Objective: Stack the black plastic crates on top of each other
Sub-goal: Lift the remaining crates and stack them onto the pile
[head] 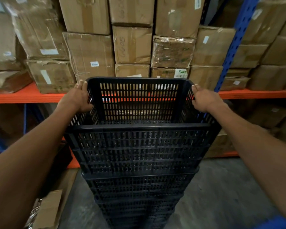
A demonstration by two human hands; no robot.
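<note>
A tall stack of black slotted plastic crates (139, 184) rises from the floor in the middle of the view. The top crate (139, 103) is open upward and empty, sitting on the stack. My left hand (78, 97) grips its left rim near the far corner. On the opposite side, my right hand (205, 100) holds the right rim near the far corner. Both arms reach forward on either side of the stack.
Directly behind the stack stands shelving with orange beams (23, 97) and a blue upright (233, 47), packed with cardboard boxes (132, 45). A box (48, 210) lies on the floor at the lower left. Grey concrete floor (221, 187) shows to the right.
</note>
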